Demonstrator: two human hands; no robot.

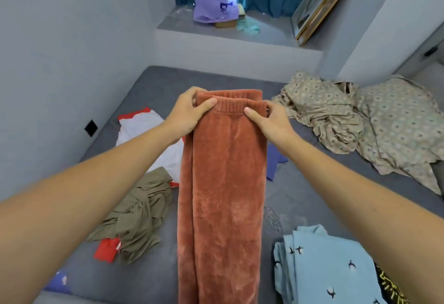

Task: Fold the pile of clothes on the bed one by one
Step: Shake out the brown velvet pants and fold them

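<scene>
Rust-orange fleece trousers [223, 195] hang lengthwise in front of me over the grey bed [300, 188], doubled leg on leg. My left hand [192, 113] pinches the left corner of the ribbed waistband, thumb on top. My right hand [269, 121] grips the right corner of the same waistband. The loose pile lies to the left: an olive garment [137, 217], a white garment with red trim [149, 135], a red piece [107, 249]. A blue-violet garment [275, 159] peeks out behind the trousers. The trouser hems run out of view at the bottom.
A light blue bird-print garment [324, 267] lies folded at the lower right, with a dark yellow-patterned item [391, 289] beside it. A crumpled beige floral sheet [360, 121] covers the bed's far right. Beyond the bed is a window ledge with a purple bag [213, 9] and a leaning frame [322, 3].
</scene>
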